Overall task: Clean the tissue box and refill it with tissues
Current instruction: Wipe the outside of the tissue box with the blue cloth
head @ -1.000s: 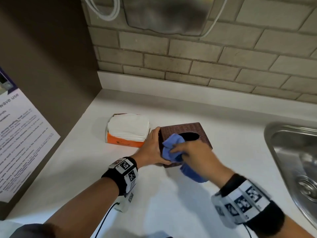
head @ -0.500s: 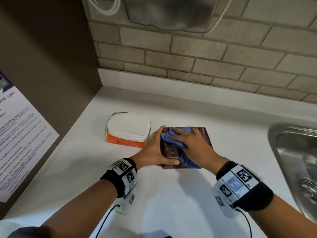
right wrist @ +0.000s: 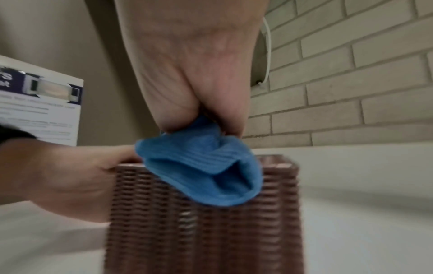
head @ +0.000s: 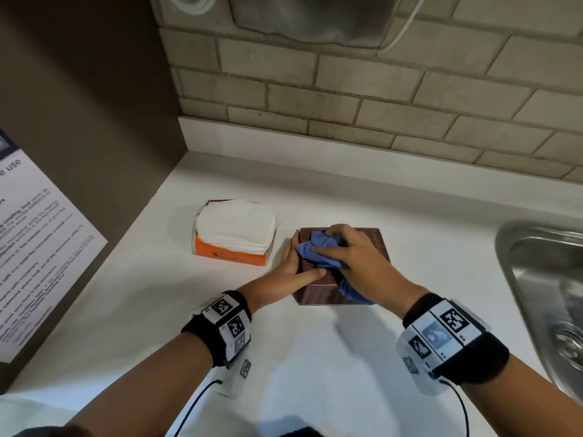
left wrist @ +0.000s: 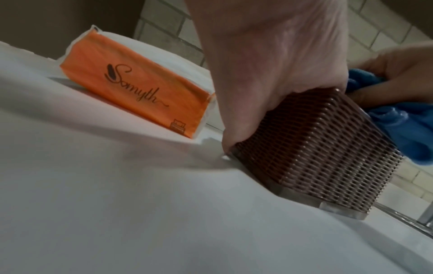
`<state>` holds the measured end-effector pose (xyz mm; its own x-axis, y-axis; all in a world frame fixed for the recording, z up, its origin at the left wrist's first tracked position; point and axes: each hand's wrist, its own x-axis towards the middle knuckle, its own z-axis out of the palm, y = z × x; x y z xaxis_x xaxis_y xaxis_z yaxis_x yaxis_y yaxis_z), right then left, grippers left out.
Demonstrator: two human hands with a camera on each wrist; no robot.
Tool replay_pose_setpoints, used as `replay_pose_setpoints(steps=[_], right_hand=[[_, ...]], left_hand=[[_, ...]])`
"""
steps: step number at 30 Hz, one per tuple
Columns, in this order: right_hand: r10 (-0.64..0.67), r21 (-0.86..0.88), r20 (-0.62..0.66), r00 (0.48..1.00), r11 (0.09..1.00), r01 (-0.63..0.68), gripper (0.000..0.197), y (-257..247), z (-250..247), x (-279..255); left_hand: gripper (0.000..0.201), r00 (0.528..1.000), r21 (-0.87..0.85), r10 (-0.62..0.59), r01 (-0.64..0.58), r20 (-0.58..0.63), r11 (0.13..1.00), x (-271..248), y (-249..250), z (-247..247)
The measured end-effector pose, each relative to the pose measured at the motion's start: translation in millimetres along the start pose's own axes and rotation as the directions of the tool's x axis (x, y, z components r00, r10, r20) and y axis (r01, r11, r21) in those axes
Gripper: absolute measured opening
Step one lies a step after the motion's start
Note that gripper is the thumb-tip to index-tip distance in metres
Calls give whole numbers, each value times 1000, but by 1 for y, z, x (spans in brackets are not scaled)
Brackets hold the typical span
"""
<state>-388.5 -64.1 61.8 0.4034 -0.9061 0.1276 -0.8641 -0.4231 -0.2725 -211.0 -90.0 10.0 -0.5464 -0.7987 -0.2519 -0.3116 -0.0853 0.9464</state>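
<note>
I see the brown woven tissue box (head: 375, 244) on the white counter (head: 315, 357), my left hand (head: 291, 269) clasping its left side, my right hand (head: 356, 257) bunching a blue cloth (head: 318, 247) on its top; the orange tissue pack (head: 235, 228) lies just left

Tissue pack (head: 235, 230) left of tissue box (head: 375, 244)
</note>
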Motion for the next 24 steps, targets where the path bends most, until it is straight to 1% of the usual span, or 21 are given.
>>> replay_pose_setpoints(steps=[3,4,5,6,8,10,11,12,13,14,15,16,17,18,20,21,22,23,24], right_hand=[[116,-7,6,993,993,-116,34,3,-7,11],[115,-34,13,993,993,-115,35,-1,-5,13],[79,-60,41,996,995,-77,36,-7,-2,14],[45,-35,70,997,998,-43,37,-12,0,13],[47,28,101,994,998,-50,35,-8,-3,12],[177,17,123,977,983,-180,37,7,-18,12],[258,46,129,958,963,-265,37,15,-28,12],[313,80,105,944,943,-322,36,22,-34,12],[359,75,60,932,929,-363,38,22,-36,12],[345,-2,33,938,939,-345,40,18,-35,13],[345,-69,37,938,937,-342,42,13,-31,11],[337,-148,73,939,934,-324,46,2,-29,9],[324,-189,123,938,935,-299,52,-7,-23,6],[289,-184,165,943,948,-258,59,-11,-17,2],[272,-128,265,925,961,-246,65,-13,-14,-9],[305,-29,264,915,951,-308,63,-5,-19,-17],[354,83,227,907,921,-380,56,1,-27,-26],[392,180,156,907,891,-416,45,8,-30,-35],[391,203,92,916,893,-401,41,12,-33,-42]], left_hand=[[80,1000,46,20,-20,-17,999,1,-1,0],[80,1000,49,23,-23,-5,999,1,-3,-1],[80,1000,42,22,-22,14,999,1,-4,-1],[80,999,27,17,-18,31,999,0,-4,-1],[89,1000,33,16,-17,21,999,1,-4,-2],[100,1000,66,6,-5,-8,998,2,-6,-3],[102,1000,75,5,-5,-11,997,3,-6,-3],[104,1000,82,2,-1,-12,997,3,-7,-3],[104,1000,83,11,-10,-14,996,3,-8,-2],[103,1000,84,18,-16,-18,996,3,-8,-1],[100,1000,78,25,-23,-19,997,3,-8,0],[96,999,69,28,-26,-21,997,2,-7,0],[91,999,63,33,-32,-25,997,3,-8,0],[87,999,63,40,-38,-34,997,4,-7,0],[84,998,75,51,-48,-36,996,3,-7,-1],[84,998,84,50,-48,-26,995,3,-6,-1],[84,999,95,40,-39,-13,995,3,-5,-2],[84,999,104,35,-35,-4,994,3,-4,-2],[83,999,112,32,-31,-3,993,3,-2,-2]])
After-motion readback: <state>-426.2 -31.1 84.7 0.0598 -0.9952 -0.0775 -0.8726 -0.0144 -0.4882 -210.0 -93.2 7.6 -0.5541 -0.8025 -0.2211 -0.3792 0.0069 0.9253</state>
